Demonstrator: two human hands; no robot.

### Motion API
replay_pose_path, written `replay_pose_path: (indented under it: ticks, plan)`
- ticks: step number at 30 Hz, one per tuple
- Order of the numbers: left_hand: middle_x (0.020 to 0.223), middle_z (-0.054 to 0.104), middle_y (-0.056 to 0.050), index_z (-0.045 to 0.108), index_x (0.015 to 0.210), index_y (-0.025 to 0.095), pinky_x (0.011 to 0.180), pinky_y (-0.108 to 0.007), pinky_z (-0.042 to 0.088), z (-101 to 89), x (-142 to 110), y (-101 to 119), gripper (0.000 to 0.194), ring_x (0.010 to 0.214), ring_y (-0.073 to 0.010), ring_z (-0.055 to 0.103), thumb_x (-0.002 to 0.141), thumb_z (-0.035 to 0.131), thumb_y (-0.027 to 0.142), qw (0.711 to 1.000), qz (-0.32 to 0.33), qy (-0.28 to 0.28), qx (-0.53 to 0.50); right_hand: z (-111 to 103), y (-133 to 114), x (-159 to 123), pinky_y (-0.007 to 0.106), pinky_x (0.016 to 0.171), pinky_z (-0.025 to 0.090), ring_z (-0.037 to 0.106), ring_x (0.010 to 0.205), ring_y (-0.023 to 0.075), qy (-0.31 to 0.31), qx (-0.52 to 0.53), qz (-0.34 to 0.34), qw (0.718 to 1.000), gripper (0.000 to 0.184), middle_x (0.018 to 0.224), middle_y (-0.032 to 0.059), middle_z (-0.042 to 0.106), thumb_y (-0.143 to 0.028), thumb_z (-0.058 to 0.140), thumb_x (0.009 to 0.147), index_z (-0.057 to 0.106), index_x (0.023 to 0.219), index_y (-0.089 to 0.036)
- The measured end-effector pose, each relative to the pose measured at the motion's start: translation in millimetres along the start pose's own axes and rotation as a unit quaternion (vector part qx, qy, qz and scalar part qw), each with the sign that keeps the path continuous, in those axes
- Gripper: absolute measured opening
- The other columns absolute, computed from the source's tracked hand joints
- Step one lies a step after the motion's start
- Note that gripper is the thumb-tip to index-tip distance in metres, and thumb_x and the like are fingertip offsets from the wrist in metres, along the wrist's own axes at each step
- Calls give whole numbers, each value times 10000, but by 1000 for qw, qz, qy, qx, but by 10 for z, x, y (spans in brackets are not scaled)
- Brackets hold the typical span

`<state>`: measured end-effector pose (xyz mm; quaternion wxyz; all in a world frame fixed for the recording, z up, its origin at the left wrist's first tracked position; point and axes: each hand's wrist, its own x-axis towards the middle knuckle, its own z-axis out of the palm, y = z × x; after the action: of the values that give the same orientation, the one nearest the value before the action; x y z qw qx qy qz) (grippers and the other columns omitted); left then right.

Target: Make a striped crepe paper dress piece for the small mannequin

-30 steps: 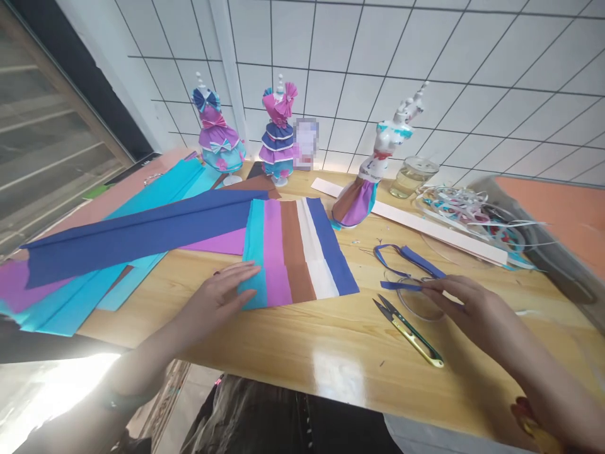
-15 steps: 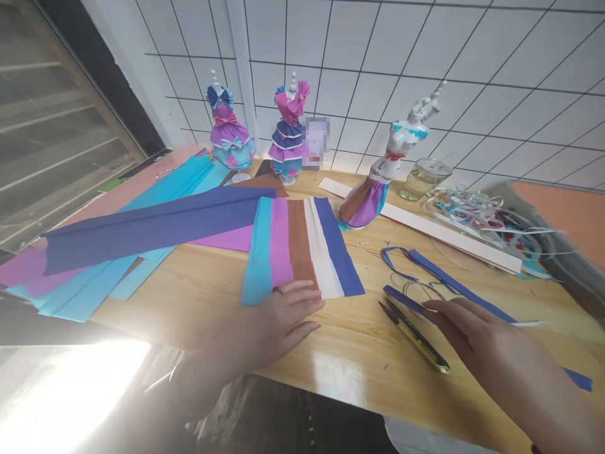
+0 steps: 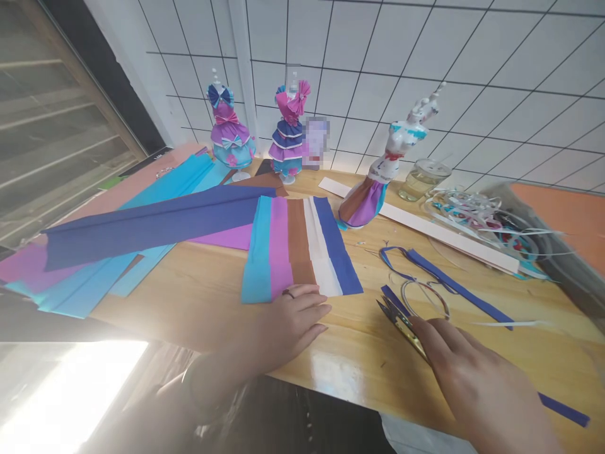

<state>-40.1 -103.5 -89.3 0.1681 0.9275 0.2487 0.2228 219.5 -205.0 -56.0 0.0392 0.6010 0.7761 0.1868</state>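
Observation:
My left hand (image 3: 297,325) lies flat, fingers stretched out, on the wood at the lower edge of a striped panel (image 3: 300,243) of turquoise, purple, brown, white and dark blue crepe-like strips. Its fingertips touch or nearly touch that edge. On the right, my right hand (image 3: 467,359) has its fingers pressed together round a narrow dark blue strip (image 3: 564,408), whose far end pokes out past the fingertips. Thread snips (image 3: 401,328) lie right beside those fingertips, partly covered by them. A loop of thin wire or cord (image 3: 447,309) lies just beyond.
Long dark blue (image 3: 155,224) and turquoise sheets (image 3: 94,284) spread across the left. Two dressed miniature mannequins (image 3: 231,132) stand at the back, with a leaning, partly dressed figure (image 3: 387,164) to the right. Near it are a glass of liquid (image 3: 423,180), a white strip (image 3: 454,236) and tangled ribbon scraps (image 3: 491,217).
My right hand has shifted left and nearer to me, its fingers now over part of the snips. The blue strip's near end swung down. My left hand slid slightly right.

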Motion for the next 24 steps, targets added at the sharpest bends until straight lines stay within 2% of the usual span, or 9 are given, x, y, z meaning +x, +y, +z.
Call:
replay_pose_path:
  ticks: [4, 8, 14, 17, 21, 24]
  plan:
    - [1151, 618, -112, 556, 1132, 116, 978, -411, 441, -3, 39, 37, 282, 1197, -239, 483, 922, 421, 247, 1000, 15, -10, 16, 90, -86, -11, 313, 462, 425, 601, 644, 205, 40, -23, 2, 999, 402, 848, 97, 635, 31, 340, 727, 540, 1033, -136]
    - [1132, 625, -106, 556, 1117, 105, 982, -408, 435, 11, 66, 48, 272, 1177, -245, 498, 922, 422, 239, 999, 28, -12, 31, 125, -150, 11, 317, 452, 401, 577, 595, 196, 35, -30, 9, 999, 376, 755, 66, 605, 32, 348, 731, 571, 974, -148]
    - [1129, 626, -92, 537, 1132, 122, 944, -389, 447, 38, 73, 34, 270, 1145, -235, 518, 932, 403, 245, 998, 34, -11, 45, 58, -259, 100, 301, 428, 383, 551, 527, 170, 52, -57, 9, 997, 368, 688, 34, 586, 43, 404, 696, 597, 946, -146]
    - [1134, 623, -96, 523, 1145, 131, 933, -384, 445, 53, 101, 20, 273, 1144, -227, 517, 937, 392, 249, 998, 41, -20, 48, 29, -302, 139, 287, 429, 399, 572, 557, 166, 40, -56, 5, 998, 357, 706, 38, 601, 35, 418, 706, 610, 952, -137]
    - [1067, 644, -98, 544, 1099, 131, 886, -375, 462, 64, 236, -5, 244, 1082, -220, 554, 930, 405, 239, 997, 56, -40, 48, -38, -323, 194, 283, 399, 421, 586, 532, 169, 70, -48, 4, 996, 358, 693, 50, 610, 42, 377, 708, 626, 915, -111]
    - [1060, 646, -92, 556, 1088, 122, 881, -363, 464, 57, 386, -22, 238, 1051, -215, 565, 922, 417, 221, 995, 66, -61, 40, -125, -314, 224, 273, 349, 415, 566, 454, 155, 101, -41, -24, 994, 360, 659, 57, 612, 40, 329, 727, 627, 881, -90]
